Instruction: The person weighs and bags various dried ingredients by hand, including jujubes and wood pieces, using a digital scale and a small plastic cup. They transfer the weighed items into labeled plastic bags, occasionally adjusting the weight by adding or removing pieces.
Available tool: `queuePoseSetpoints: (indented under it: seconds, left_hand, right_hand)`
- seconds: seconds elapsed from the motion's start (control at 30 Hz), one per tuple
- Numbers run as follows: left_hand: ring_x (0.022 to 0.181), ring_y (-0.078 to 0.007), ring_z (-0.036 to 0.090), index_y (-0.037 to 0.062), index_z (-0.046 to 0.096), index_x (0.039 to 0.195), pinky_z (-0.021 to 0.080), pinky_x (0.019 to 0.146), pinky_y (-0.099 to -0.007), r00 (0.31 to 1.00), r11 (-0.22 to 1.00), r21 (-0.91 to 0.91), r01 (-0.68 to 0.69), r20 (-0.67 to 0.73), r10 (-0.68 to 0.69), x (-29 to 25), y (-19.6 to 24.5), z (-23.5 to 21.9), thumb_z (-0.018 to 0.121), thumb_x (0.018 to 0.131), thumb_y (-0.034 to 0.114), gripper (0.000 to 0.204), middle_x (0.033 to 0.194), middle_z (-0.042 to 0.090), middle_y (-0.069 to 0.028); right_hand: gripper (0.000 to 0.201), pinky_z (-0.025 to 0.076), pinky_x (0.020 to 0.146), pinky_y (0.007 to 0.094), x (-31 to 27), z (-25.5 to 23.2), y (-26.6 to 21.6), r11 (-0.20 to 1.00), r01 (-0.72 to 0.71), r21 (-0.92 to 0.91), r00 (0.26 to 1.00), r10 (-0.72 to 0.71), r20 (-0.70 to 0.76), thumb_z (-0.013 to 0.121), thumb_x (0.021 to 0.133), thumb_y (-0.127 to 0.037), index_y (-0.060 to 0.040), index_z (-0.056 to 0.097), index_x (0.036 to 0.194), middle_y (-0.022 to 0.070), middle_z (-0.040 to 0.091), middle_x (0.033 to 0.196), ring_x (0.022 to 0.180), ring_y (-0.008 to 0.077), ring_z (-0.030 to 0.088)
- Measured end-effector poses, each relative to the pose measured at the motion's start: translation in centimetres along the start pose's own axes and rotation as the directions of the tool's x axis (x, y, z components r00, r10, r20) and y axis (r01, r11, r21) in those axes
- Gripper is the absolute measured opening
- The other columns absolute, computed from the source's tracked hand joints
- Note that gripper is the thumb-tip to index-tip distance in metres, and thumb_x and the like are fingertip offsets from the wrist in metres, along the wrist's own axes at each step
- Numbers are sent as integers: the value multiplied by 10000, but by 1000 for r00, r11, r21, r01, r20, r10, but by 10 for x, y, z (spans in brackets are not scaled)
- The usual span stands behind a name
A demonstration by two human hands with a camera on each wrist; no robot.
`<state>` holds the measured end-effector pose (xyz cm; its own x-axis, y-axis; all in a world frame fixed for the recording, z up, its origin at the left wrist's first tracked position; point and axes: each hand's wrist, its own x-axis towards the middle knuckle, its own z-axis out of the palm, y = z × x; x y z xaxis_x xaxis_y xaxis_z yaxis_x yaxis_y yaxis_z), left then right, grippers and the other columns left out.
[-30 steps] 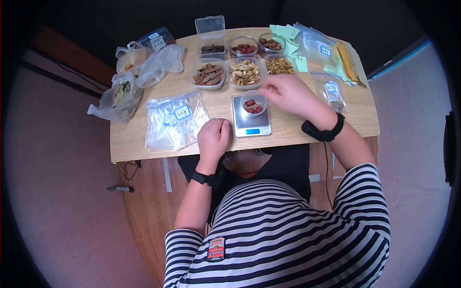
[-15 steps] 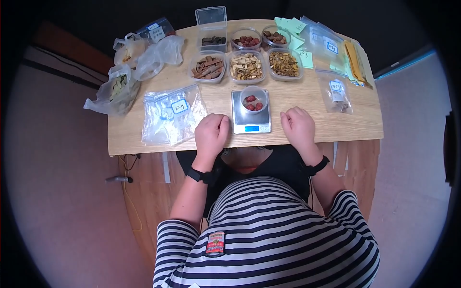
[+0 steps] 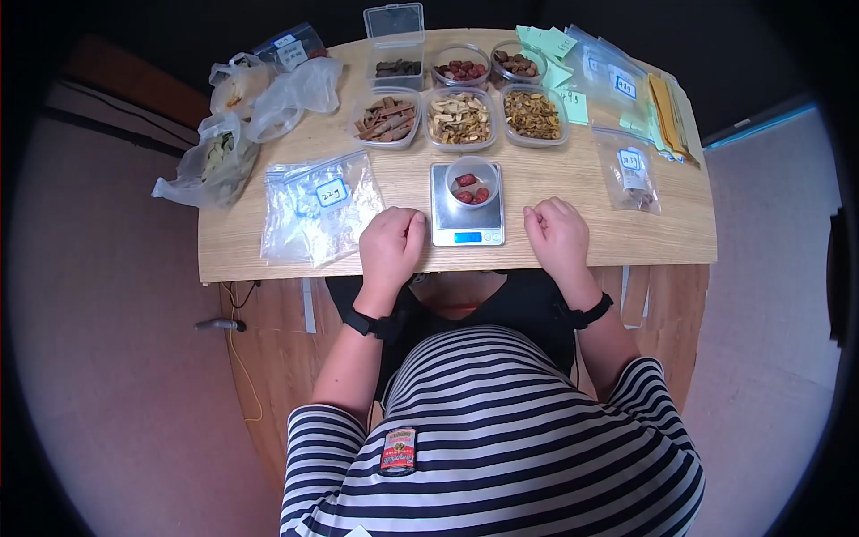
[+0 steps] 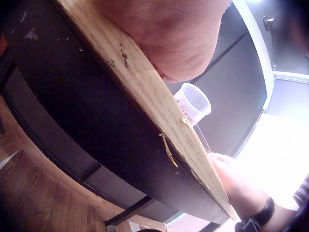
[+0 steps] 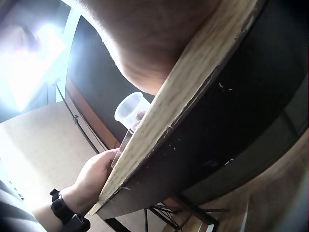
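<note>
On a silver scale point(image 3: 467, 236) near the front edge stands a clear round cup point(image 3: 472, 168) with three dark red dried fruits point(image 3: 465, 195) in it. The left hand point(image 3: 392, 246) rests on the table edge left of the scale, its fingers loosely curled and holding nothing. Right of the scale, the right hand point(image 3: 558, 237) rests likewise, also empty and loosely curled. Neither hand touches the cup point(image 4: 194, 99), whose rim rises above the table edge in both wrist views. The fingertips are mostly hidden under the hands.
Behind the scale are tubs of bark point(image 3: 387, 120), pale slices point(image 3: 458, 120), yellow-brown pieces point(image 3: 534, 116), red fruits point(image 3: 461, 71), brown pieces point(image 3: 516, 64) and dark pieces point(image 3: 398, 68). A labelled bag point(image 3: 356, 218) and plastic bags point(image 3: 215, 170) lie left; another bag point(image 3: 632, 183) and envelopes point(image 3: 665, 116) right.
The right hand has moved from beside the cup back to the table's front edge and rests there. The left hand has stayed in place, and the head view has shifted slightly.
</note>
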<state>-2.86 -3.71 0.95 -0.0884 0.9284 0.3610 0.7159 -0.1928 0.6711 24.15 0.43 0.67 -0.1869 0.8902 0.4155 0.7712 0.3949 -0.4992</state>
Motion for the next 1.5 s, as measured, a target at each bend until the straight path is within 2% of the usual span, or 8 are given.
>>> queuePoseSetpoints:
  seconds: [0.5,0.57,0.7,0.77,0.9,1.03,1.3,1.5]
  left_hand:
    - [726,-354,626,32,687,813,502,667,-445,1000,1000,-27,14,-14,-15,1,2,-3,637,913,162,171,745,635,-150]
    - [726,-354,626,36,688,810,504,670,-445,1000,999,-32,15,-5,-15,0,2,-5,636,914,164,173,749,639,-149]
    - [729,-354,627,38,689,810,505,673,-448,1000,1000,-30,10,-17,-10,0,2,-5,637,912,161,169,751,640,-151]
    - [730,-354,626,38,688,809,505,674,-449,1000,999,-37,10,-18,-10,-1,1,-5,637,911,160,167,750,640,-151]
    - [733,-355,625,36,683,806,503,675,-455,1000,999,-43,6,-5,-6,0,1,-6,636,912,164,173,751,639,-153]
    - [725,-356,628,21,683,814,503,666,-435,1000,999,-40,-7,-10,7,1,2,-7,622,928,158,188,758,640,-156]
    - [722,-356,628,23,687,823,503,665,-438,1000,997,-71,10,-21,-11,1,0,-7,628,925,157,178,751,636,-157]
    - [714,-356,622,23,682,820,498,659,-441,1000,995,-104,6,-18,-7,1,0,-9,626,925,151,175,741,628,-156]
  right_hand:
    - [262,447,589,411,13,-7,2,991,-125,39,980,117,159,703,894,-189,-29,591,719,102,568,680,637,291,574]
    - [256,446,591,375,19,-9,7,915,-341,215,914,270,303,699,916,-210,-7,620,781,100,568,683,621,245,556]
    - [244,450,603,344,45,-18,4,901,-318,295,926,228,302,704,921,-216,5,642,842,102,584,700,629,211,551]
    - [220,431,628,251,65,-26,-5,893,-333,303,912,223,345,684,960,-193,17,641,912,4,579,726,679,64,495]
    - [211,466,658,268,131,-40,-37,956,-199,215,929,114,352,685,952,-200,10,659,949,41,638,765,694,104,559]
    - [197,544,758,431,212,-14,-42,992,123,1,927,-115,357,652,892,-210,-55,723,989,164,721,913,863,347,692]
    - [236,575,794,434,297,63,-55,814,315,-489,793,57,606,641,859,-187,-93,781,1025,143,750,1028,978,328,721]
    - [254,570,813,438,293,90,-52,788,376,-488,743,59,667,620,874,-190,-66,778,1028,181,738,1067,1007,345,713]
